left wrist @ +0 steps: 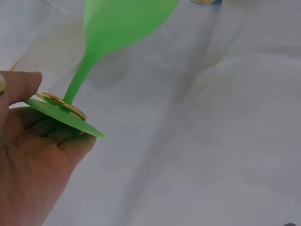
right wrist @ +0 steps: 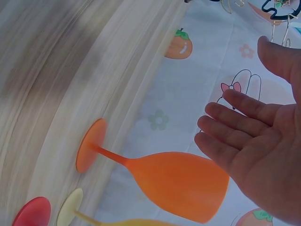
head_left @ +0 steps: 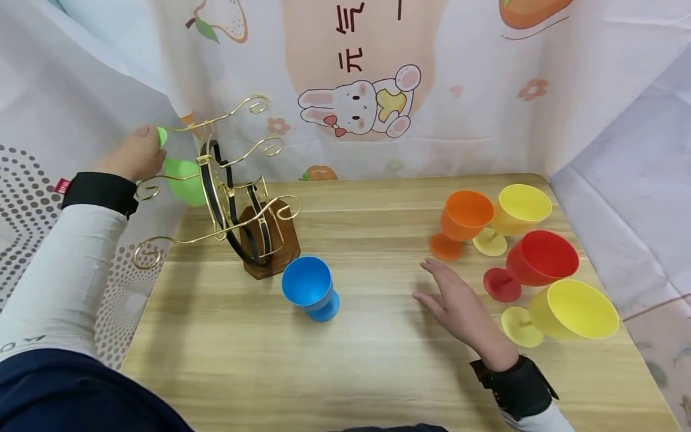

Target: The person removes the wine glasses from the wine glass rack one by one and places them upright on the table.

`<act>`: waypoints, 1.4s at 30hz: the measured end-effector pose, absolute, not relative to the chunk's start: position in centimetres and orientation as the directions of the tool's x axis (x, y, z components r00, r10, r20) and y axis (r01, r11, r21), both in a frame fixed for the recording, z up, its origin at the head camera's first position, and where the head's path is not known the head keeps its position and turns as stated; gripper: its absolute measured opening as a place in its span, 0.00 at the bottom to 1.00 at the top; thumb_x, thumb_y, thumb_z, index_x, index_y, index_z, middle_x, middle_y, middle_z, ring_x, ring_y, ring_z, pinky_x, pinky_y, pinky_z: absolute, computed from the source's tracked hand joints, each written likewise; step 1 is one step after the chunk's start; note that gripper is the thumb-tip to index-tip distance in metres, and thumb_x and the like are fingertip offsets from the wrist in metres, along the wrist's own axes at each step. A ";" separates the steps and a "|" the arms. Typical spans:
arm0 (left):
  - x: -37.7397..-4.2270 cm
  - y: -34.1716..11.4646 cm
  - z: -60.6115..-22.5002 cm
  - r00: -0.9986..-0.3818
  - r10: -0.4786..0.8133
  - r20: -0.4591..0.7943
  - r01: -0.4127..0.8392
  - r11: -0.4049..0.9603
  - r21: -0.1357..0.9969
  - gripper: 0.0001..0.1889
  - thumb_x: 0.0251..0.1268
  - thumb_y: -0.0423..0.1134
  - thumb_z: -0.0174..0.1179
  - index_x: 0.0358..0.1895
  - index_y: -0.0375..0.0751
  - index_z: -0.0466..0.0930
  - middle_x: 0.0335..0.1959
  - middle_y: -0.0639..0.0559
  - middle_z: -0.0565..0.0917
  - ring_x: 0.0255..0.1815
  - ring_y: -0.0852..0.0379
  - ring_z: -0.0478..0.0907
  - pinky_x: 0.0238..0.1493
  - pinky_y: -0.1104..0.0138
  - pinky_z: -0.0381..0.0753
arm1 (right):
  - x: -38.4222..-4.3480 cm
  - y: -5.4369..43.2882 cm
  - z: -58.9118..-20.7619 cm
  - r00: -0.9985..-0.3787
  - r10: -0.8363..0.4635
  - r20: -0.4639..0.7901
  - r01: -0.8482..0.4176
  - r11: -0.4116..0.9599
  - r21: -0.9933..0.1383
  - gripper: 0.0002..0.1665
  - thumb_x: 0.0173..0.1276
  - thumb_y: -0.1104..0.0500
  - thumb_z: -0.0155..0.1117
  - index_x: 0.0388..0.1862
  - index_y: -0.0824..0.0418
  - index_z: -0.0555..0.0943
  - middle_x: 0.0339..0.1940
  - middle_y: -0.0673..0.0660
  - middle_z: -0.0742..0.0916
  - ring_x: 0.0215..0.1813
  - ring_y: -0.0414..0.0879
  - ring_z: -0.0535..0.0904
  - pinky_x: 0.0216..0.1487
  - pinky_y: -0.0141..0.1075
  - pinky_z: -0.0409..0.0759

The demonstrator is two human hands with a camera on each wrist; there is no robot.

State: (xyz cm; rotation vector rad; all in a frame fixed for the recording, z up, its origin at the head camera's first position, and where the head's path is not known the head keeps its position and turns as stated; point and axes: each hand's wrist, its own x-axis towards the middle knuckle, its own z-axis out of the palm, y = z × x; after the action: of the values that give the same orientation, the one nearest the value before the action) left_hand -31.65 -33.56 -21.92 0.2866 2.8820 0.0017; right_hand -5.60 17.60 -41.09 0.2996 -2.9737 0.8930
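Note:
My left hand (head_left: 132, 155) grips the round foot of a green plastic goblet (head_left: 185, 183), which hangs bowl down at the left of a gold wire glass rack (head_left: 278, 240). In the left wrist view, the thumb and fingers hold the foot, and a gold curl (left wrist: 64, 106) of the rack lies against it beside the stem. My right hand (head_left: 459, 306) hovers over the table with its fingers extended and holds nothing. Nearest to it stands an orange goblet (right wrist: 178, 183), apart from the fingers.
A blue goblet (head_left: 308, 282) stands upright just right of the rack's wooden base. Along the table's right side stand a yellow goblet (head_left: 522, 210), a red goblet (head_left: 542, 258) and another yellow goblet (head_left: 574, 310). A printed curtain (head_left: 486, 138) hangs behind the wooden table (head_left: 378, 372).

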 end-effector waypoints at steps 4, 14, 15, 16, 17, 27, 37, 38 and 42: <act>-31.5 -33.6 -22.0 -0.965 0.169 -0.203 0.175 0.984 -0.014 0.25 0.73 0.32 0.30 0.62 0.09 0.49 0.53 0.19 0.63 0.50 0.29 0.64 0.57 0.40 0.68 | -5.9 17.6 -41.1 -0.982 -0.179 0.061 -0.183 0.819 -0.543 0.39 0.62 0.53 0.69 0.67 0.68 0.67 0.69 0.68 0.72 0.70 0.63 0.68 0.67 0.59 0.70; -31.8 -33.8 -21.6 -0.970 0.120 -0.210 0.140 0.987 -0.081 0.18 0.71 0.27 0.29 0.52 0.10 0.58 0.36 0.27 0.68 0.34 0.39 0.67 0.38 0.50 0.72 | -6.1 17.3 -41.3 -0.983 -0.180 0.043 -0.173 0.818 -0.548 0.40 0.62 0.54 0.68 0.68 0.70 0.65 0.70 0.70 0.71 0.73 0.65 0.63 0.69 0.60 0.66; -31.9 -33.9 -21.6 -0.971 0.115 -0.209 0.135 0.987 -0.084 0.19 0.70 0.27 0.29 0.52 0.09 0.58 0.37 0.26 0.69 0.34 0.39 0.68 0.37 0.50 0.72 | -6.1 17.3 -41.3 -0.983 -0.178 0.048 -0.175 0.818 -0.547 0.40 0.62 0.54 0.69 0.68 0.70 0.65 0.70 0.69 0.71 0.73 0.65 0.63 0.68 0.60 0.66; -32.1 -33.9 -21.6 -0.972 0.111 -0.207 0.131 0.988 -0.083 0.19 0.70 0.27 0.29 0.52 0.09 0.59 0.38 0.24 0.69 0.34 0.38 0.68 0.37 0.50 0.72 | -6.1 17.3 -41.3 -0.982 -0.179 0.054 -0.179 0.818 -0.546 0.40 0.62 0.54 0.69 0.68 0.70 0.65 0.70 0.69 0.71 0.73 0.65 0.63 0.68 0.60 0.66; -32.2 -33.9 -21.6 -0.974 0.104 -0.203 0.123 0.989 -0.081 0.19 0.70 0.26 0.29 0.52 0.09 0.60 0.39 0.23 0.69 0.34 0.38 0.68 0.36 0.50 0.72 | -6.1 17.3 -41.3 -0.982 -0.179 0.061 -0.183 0.818 -0.545 0.40 0.62 0.55 0.69 0.68 0.70 0.66 0.70 0.69 0.71 0.73 0.65 0.63 0.68 0.60 0.67; -33.8 -33.6 -21.2 -0.980 0.127 -0.154 0.154 0.972 -0.176 0.16 0.69 0.26 0.38 0.46 0.09 0.65 0.43 0.19 0.71 0.36 0.33 0.73 0.32 0.46 0.78 | -6.2 16.9 -41.6 -0.984 -0.177 0.029 -0.163 0.815 -0.556 0.40 0.63 0.53 0.68 0.69 0.69 0.65 0.72 0.69 0.69 0.75 0.64 0.61 0.69 0.60 0.65; -33.6 -32.2 -21.4 -0.976 0.194 -0.096 0.210 0.955 -0.207 0.19 0.67 0.24 0.34 0.54 0.07 0.60 0.46 0.17 0.71 0.39 0.30 0.75 0.39 0.42 0.79 | -6.1 16.8 -41.5 -0.984 -0.176 0.003 -0.148 0.817 -0.557 0.41 0.63 0.53 0.67 0.69 0.69 0.64 0.73 0.69 0.68 0.75 0.64 0.59 0.69 0.61 0.64; -33.5 -32.1 -21.4 -0.974 0.210 -0.089 0.225 0.950 -0.215 0.19 0.66 0.24 0.34 0.54 0.08 0.61 0.46 0.17 0.72 0.40 0.29 0.75 0.40 0.42 0.80 | -6.1 16.8 -41.5 -0.984 -0.176 0.002 -0.148 0.817 -0.558 0.41 0.63 0.53 0.67 0.69 0.69 0.64 0.73 0.69 0.68 0.75 0.64 0.59 0.69 0.61 0.64; -32.9 -31.9 -21.6 -0.956 0.290 -0.043 0.293 0.931 -0.220 0.18 0.66 0.23 0.35 0.51 0.08 0.63 0.45 0.17 0.72 0.42 0.28 0.75 0.43 0.41 0.79 | -6.2 16.7 -41.6 -0.985 -0.174 -0.002 -0.144 0.821 -0.553 0.40 0.63 0.53 0.67 0.69 0.69 0.64 0.73 0.69 0.68 0.75 0.64 0.60 0.69 0.61 0.65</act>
State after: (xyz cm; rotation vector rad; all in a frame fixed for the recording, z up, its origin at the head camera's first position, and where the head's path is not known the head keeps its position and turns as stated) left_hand -32.92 -31.89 -21.61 0.4644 3.0767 -0.3526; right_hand -6.17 16.71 -41.62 0.2670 -3.0474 0.9190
